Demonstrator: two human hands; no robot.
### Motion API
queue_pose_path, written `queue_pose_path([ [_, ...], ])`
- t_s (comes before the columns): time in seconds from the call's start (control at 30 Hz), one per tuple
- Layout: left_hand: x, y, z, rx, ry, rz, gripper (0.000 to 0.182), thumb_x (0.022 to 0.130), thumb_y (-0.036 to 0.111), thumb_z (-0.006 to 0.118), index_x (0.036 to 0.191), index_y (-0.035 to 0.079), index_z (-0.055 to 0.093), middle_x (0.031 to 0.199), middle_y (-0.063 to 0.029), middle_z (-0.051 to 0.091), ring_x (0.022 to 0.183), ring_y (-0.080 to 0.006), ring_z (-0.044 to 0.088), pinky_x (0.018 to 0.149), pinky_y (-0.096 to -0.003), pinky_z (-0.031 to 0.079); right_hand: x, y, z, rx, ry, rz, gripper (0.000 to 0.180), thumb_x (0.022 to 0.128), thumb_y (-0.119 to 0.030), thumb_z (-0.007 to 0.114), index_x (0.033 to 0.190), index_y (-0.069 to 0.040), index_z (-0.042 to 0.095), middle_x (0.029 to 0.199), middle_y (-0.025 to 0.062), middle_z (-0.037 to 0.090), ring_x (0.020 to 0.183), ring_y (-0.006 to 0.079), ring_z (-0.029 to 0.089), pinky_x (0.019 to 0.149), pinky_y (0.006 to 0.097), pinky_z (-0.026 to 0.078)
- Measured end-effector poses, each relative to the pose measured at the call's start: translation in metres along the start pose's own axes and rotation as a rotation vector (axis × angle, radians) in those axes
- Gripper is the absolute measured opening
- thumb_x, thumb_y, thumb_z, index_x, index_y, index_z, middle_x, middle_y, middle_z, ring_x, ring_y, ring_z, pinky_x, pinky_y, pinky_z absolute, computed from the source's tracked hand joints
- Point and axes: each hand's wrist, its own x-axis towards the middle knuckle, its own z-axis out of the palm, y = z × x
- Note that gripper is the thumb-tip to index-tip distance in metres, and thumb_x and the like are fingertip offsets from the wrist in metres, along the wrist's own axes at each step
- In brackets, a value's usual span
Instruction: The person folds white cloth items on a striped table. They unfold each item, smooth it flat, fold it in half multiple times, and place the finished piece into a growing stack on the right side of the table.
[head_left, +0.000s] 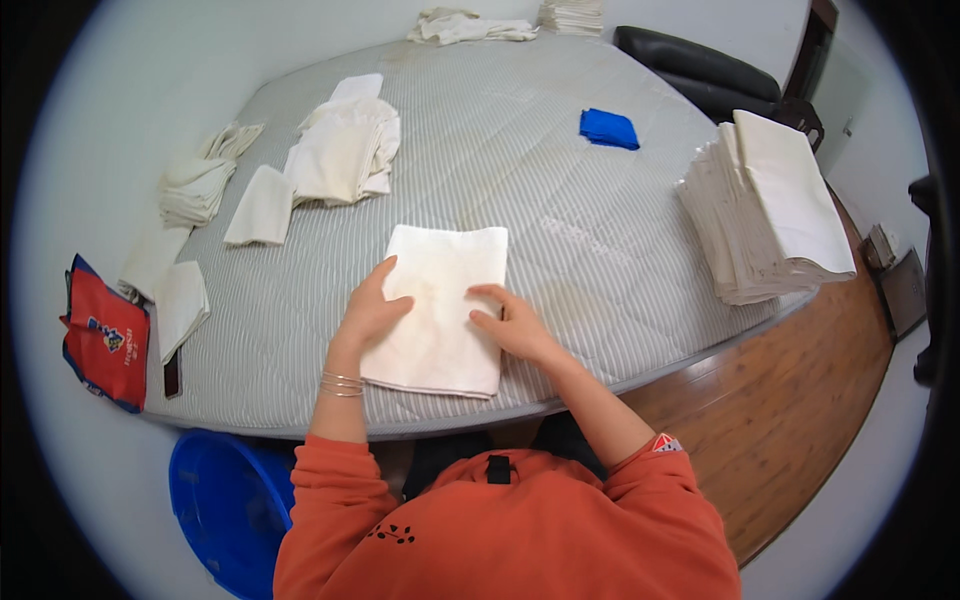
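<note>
A folded white cloth (442, 322) lies flat on the striped mattress (480, 150) in front of me, with faint yellowish stains on its upper face. My left hand (371, 307) rests at its left edge, thumb and index finger spread apart on the fabric. Over the right edge sits my right hand (517, 322), its index finger and thumb apart on top of the cloth. The other fingers of both hands are mostly hidden.
A tall stack of folded white cloths (750, 217) stands at right near the mattress edge. Heaped cloths (341, 150), a red bag (109, 337) and a dark phone-like object (173, 375) lie left. A blue folded cloth (609, 129) is farther back. Below is a blue tub (217, 502).
</note>
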Motion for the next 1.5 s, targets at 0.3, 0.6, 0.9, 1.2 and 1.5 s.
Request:
queue_pose_path([
  [0.3, -0.002, 0.092, -0.002, -0.553, -0.265, 0.019, 0.076, 0.079, -0.004, 0.069, 0.152, -0.003, 0.047, 0.148, -0.0199, 0.054, 0.131, -0.0267, 0.057, 0.107, -0.0355, 0.048, -0.045, -0.043, -0.091, -0.126, 0.167, -0.21, 0.039, 0.094, -0.009, 0.062, 0.133, -0.012, 0.06, 0.114, 0.0076, 0.064, 0.082, 0.0158, 0.058, 0.078, 0.0321, 0.051],
  [0.6, 0.026, 0.303, 0.074, -0.834, -0.348, 0.466, 0.078, 0.082, -0.003, 0.07, 0.155, -0.004, 0.041, 0.152, -0.0193, 0.049, 0.13, -0.0252, 0.056, 0.109, -0.0345, 0.046, -0.158, -0.152, -0.306, -0.238, 0.548, -0.435, 0.047, 0.092, 0.005, 0.057, 0.138, -0.004, 0.059, 0.121, 0.0021, 0.064, 0.104, 0.008, 0.06, 0.092, 0.0244, 0.05],
  [0.9, 0.081, 0.445, 0.19, -0.865, -0.691, 0.476, 0.089, 0.09, 0.015, 0.073, 0.161, -0.004, 0.022, 0.152, -0.0311, 0.042, 0.116, -0.0308, 0.064, 0.094, -0.0378, 0.057, -0.192, -0.166, -0.463, -0.837, 1.087, -0.306, 0.035, 0.092, -0.005, 0.062, 0.126, -0.004, 0.068, 0.121, 0.0153, 0.069, 0.11, 0.0288, 0.066, 0.101, 0.0353, 0.05],
  [1.2, 0.051, 0.308, 0.22, -0.474, -0.406, 0.738, 0.055, 0.094, 0.016, 0.071, 0.146, 0.01, 0.053, 0.137, -0.0186, 0.054, 0.096, -0.0212, 0.069, 0.078, -0.0316, 0.06, -0.175, -0.121, -0.307, -0.869, 0.818, -0.675, 0.025, 0.088, -0.002, 0.069, 0.113, -0.004, 0.069, 0.114, 0.0162, 0.069, 0.108, 0.0357, 0.064, 0.095, 0.0438, 0.049],
  [1.5, 0.024, 0.113, 0.164, -0.041, -0.092, 0.506, 0.033, 0.089, 0.013, 0.066, 0.12, 0.002, 0.067, 0.119, -0.0178, 0.065, 0.112, -0.0366, 0.06, 0.1, -0.0455, 0.049, -0.015, 0.003, -0.138, -0.666, 0.298, -0.57, 0.038, 0.087, 0.0, 0.065, 0.125, -0.002, 0.063, 0.124, 0.0213, 0.064, 0.115, 0.041, 0.06, 0.098, 0.0475, 0.049],
])
